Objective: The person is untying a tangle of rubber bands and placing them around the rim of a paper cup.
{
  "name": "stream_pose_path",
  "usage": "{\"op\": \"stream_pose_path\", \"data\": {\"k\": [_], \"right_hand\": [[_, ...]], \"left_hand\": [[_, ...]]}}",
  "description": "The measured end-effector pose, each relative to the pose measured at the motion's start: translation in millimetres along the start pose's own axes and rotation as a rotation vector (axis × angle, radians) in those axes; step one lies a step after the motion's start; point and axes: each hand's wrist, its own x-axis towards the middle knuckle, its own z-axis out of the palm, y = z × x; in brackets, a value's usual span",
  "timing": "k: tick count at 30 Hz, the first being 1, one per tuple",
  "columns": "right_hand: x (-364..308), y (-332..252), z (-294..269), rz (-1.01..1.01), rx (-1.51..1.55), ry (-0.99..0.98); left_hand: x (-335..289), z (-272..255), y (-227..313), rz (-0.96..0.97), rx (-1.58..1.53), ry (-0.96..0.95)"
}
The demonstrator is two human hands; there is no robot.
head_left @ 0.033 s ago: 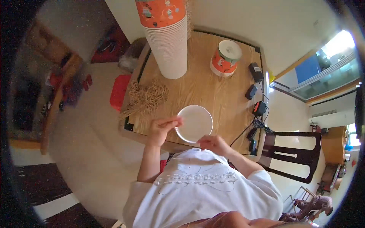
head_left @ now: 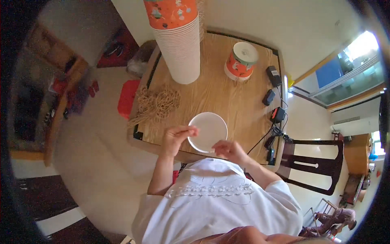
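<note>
A round white paper tub (head_left: 206,122) stands at the table's near edge, its open mouth facing up at me. Over its left rim is my left hand (head_left: 175,137), thumb and fingers pinched together; anything between them is too small to make out. My right hand (head_left: 231,151) hovers at the near right rim, fingers curled and brought together, and what they hold, if anything, is not visible. A loose tangle of thin brown twine (head_left: 159,102) lies left of the tub.
A tall stack of nested paper tubs (head_left: 178,53) stands at the back left. Farther right is an orange and green tub (head_left: 240,67). Black power adapters (head_left: 277,115) with cables line the right edge, beside a dark wooden chair (head_left: 313,164). A red stool (head_left: 128,97) is at the left.
My left hand has shifted slightly right over the rim. My right hand has risen a little, away from my shirt, and curls over the tub's near right edge.
</note>
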Motion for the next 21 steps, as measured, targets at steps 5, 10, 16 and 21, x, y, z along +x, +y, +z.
{"op": "stream_pose_path", "data": {"k": [5,10,16,21], "right_hand": [[28.3,-36.2,15.1,-0.39,-0.248,0.335],[36.4,-31.5,26.7,-0.29,-0.216,0.331],[44.1,-13.5,-13.0,-0.477,-0.684,0.382],[63.6,35.6,-51.7,-0.273,-0.916,0.549]], "left_hand": [[-2.8,22.7,-26.3,0.018,0.297,0.074],[-8.5,26.3,-25.3,-0.006,0.48,0.104],[-16.1,5.0,-41.9,0.01,0.551,0.15],[-15.6,8.1,-44.5,0.186,0.696,0.169]]}}
